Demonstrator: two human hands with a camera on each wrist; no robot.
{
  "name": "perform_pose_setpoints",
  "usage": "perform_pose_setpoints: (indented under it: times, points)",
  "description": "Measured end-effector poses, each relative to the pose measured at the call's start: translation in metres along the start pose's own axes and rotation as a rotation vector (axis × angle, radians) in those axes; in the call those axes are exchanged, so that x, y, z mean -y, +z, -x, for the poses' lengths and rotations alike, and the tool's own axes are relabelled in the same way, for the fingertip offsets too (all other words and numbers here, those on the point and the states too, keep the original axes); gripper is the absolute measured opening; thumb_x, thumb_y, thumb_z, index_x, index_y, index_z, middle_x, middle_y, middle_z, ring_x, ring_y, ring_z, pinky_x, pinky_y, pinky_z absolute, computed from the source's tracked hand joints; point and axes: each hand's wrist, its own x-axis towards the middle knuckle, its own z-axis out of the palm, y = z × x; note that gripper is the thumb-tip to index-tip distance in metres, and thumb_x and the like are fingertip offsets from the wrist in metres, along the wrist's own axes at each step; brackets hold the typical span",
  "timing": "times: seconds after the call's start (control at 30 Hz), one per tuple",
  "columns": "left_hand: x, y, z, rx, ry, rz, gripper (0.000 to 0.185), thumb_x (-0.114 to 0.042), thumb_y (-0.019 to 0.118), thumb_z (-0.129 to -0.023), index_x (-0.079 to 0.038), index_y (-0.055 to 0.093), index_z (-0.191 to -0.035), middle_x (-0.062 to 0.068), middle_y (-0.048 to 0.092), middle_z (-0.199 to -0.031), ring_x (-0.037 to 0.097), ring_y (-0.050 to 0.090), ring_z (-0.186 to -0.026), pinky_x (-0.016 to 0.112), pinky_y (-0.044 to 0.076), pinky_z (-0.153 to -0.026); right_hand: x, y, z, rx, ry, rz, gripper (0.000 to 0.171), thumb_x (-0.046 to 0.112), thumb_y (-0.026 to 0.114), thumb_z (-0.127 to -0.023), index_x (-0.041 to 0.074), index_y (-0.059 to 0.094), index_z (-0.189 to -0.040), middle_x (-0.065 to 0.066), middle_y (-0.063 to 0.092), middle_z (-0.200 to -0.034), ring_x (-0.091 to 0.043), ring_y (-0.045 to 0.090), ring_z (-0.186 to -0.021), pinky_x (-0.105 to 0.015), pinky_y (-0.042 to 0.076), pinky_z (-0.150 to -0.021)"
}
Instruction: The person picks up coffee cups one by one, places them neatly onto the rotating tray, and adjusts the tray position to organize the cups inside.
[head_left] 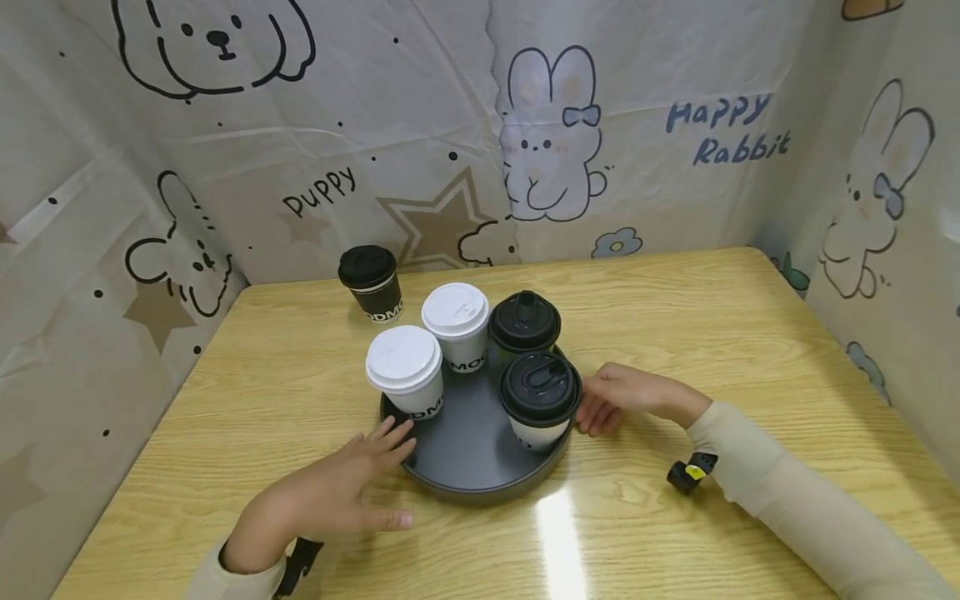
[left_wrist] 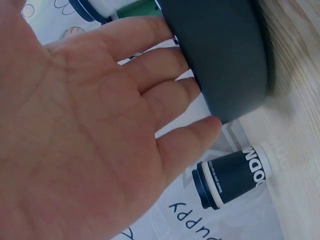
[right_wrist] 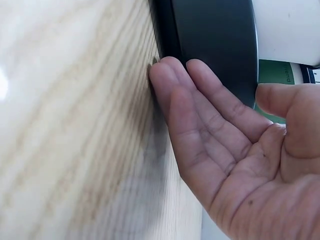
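On either side of the round dark tray [head_left: 480, 487] a hand is laid against its rim. The left hand [head_left: 330, 496] is spread flat, fingers straight, their tips touching the near-left edge of the tray; it grips nothing. The left wrist view shows those fingers [left_wrist: 165, 75] laid along the tray's outer wall. The right hand [head_left: 618, 398] sits at the right edge, its fingers [right_wrist: 200, 95] reaching to the foot of the wall where it meets the worktop [head_left: 712, 333], thumb apart; it too has no closed hold on anything.

The tray stands near the middle of the worktop and carries four lidded paper cups: two with white lids [head_left: 405, 367] [head_left: 456, 321] at the left and back, two with black lids [head_left: 523, 323] [head_left: 540, 396] at the right. A fifth cup, dark with a black lid [head_left: 369, 282], stands on the worktop just behind the tray.

The tray looks stiff and smooth, probably slippery, with a low upright wall. The cups are tall and would likely tip or slide if it tilted; whether they are full cannot be told. The soundest hold, I judge, is at opposite sides of the rim, fingers under the edge and thumbs over it, keeping it level.
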Motion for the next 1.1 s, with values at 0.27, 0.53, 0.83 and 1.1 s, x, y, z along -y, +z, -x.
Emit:
perform_pose_setpoints:
  times: [0.27, 0.53, 0.83, 1.1]
  points:
    - [0.005, -0.002, 0.000, 0.021, 0.072, 0.044, 0.087, -0.055, 0.060, -0.087, 0.001, 0.033, -0.147, 0.012, 0.016, -0.159, 0.037, 0.004, -0.146, 0.062, 0.012, -0.111, 0.000, -0.002, -0.003, -0.039, 0.011, -0.016, 0.056, 0.028, 0.032, -0.105, -0.013, 0.066, -0.090, -0.017, 0.072, -0.083, -0.020, 0.070, -0.073, -0.034, 0.058, -0.068]
    - [0.028, -0.016, 0.005, -0.164, 0.009, 0.081, 0.077, -0.045, 0.059, -0.093, 0.004, 0.032, -0.147, 0.022, 0.020, -0.155, 0.043, 0.011, -0.143, 0.063, 0.019, -0.109, -0.007, 0.008, 0.010, -0.024, -0.007, -0.055, 0.061, 0.032, 0.026, -0.107, -0.014, 0.065, -0.100, -0.018, 0.071, -0.086, -0.019, 0.069, -0.073, -0.034, 0.057, -0.068]
    - [0.054, -0.020, -0.013, -0.208, -0.007, 0.079, 0.090, -0.047, 0.063, -0.089, 0.001, 0.019, -0.151, 0.024, 0.008, -0.157, 0.046, 0.004, -0.143, 0.063, 0.014, -0.110, -0.004, 0.033, 0.023, 0.098, -0.072, -0.032, 0.048, 0.022, 0.034, -0.104, -0.013, 0.067, -0.101, -0.022, 0.071, -0.089, -0.022, 0.070, -0.077, -0.034, 0.057, -0.067]
    - [0.064, -0.021, -0.026, -0.176, 0.026, 0.101, 0.103, -0.047, 0.070, -0.084, -0.003, 0.009, -0.154, 0.021, 0.000, -0.159, 0.044, 0.003, -0.144, 0.062, 0.015, -0.111, 0.001, 0.052, 0.024, 0.128, -0.099, -0.017, 0.042, 0.029, 0.050, -0.101, -0.008, 0.070, -0.099, -0.018, 0.072, -0.087, -0.024, 0.070, -0.080, -0.035, 0.058, -0.069]
